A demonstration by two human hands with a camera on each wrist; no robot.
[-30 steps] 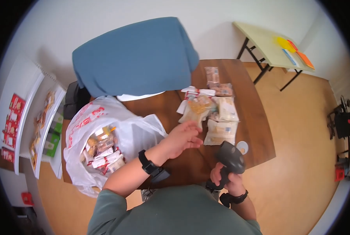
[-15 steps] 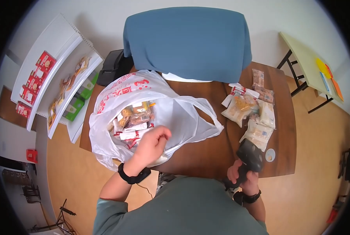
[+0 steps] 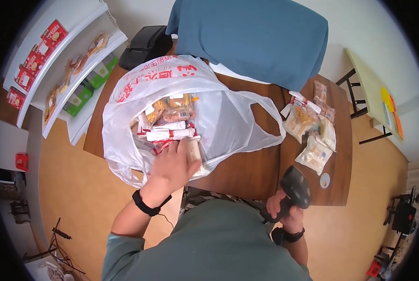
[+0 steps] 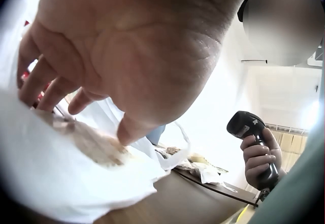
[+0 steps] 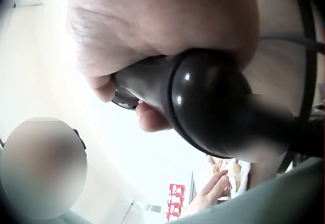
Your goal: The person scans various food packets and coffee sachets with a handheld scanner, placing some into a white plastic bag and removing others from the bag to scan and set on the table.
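Note:
My left hand (image 3: pixel 173 164) reaches into the mouth of a white plastic bag (image 3: pixel 228 112) with red print. Its fingers are spread over the packed food inside, and the thumb lies along a pale packet (image 3: pixel 195 152). In the left wrist view the same packet (image 4: pixel 99 148) shows below the palm, between the thumb and the fingers. Beyond the fingertips lie white-and-red wrapped packs (image 3: pixel 172 134) and a clear pack with a barcode (image 3: pixel 179 114). My right hand (image 3: pixel 286 210) grips a black handheld barcode scanner (image 3: pixel 295 187) by its handle, near the table's front edge.
Several food packets (image 3: pixel 315 154) lie in a group on the right of the wooden table (image 3: pixel 247 168), near a round white disc (image 3: pixel 325 181). A blue cloth (image 3: pixel 251 42) covers something at the back. Shelves (image 3: pixel 85 58) with red boxes stand at left.
My left hand has moved left from beside the packets on the table and into the bag, its fingers now extended over the contents. The right hand keeps hold of the scanner. The head view has shifted.

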